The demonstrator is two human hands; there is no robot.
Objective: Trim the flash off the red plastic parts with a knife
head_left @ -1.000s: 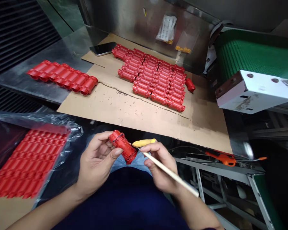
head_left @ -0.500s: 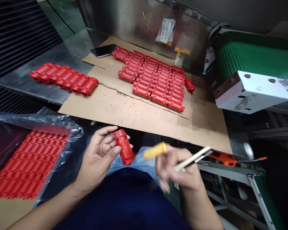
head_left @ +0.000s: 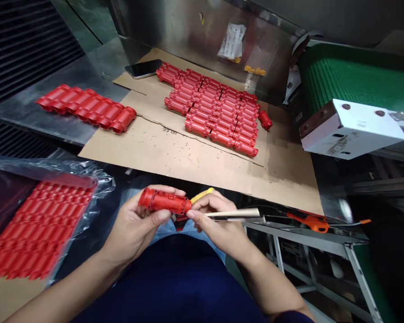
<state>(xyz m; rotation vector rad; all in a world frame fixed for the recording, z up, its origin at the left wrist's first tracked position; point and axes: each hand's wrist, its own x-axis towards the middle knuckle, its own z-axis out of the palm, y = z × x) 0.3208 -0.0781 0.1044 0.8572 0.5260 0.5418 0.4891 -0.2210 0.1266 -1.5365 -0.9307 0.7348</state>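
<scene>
My left hand [head_left: 139, 224] is closed round a red ribbed plastic cylinder [head_left: 163, 202], held level over my lap. My right hand [head_left: 218, 224] grips a thin pale-handled tool [head_left: 234, 214] like a pen, its tip touching the cylinder's right end. A yellow cover [head_left: 202, 195] sits on my right forefinger, beside that same end. Both hands hover in front of the cardboard sheet [head_left: 175, 152].
Several rows of red cylinders [head_left: 215, 110] lie on the cardboard, one row [head_left: 87, 107] on the metal surface at left, more in a plastic-lined box [head_left: 37, 224]. A phone [head_left: 144, 68] lies behind. A green conveyor [head_left: 353, 85] stands right, an orange tool [head_left: 311, 221] on the frame below.
My left hand turned the cylinder from tilted to level. My right hand swung away to the right, then came back, bringing the tool's tip to the cylinder's end.
</scene>
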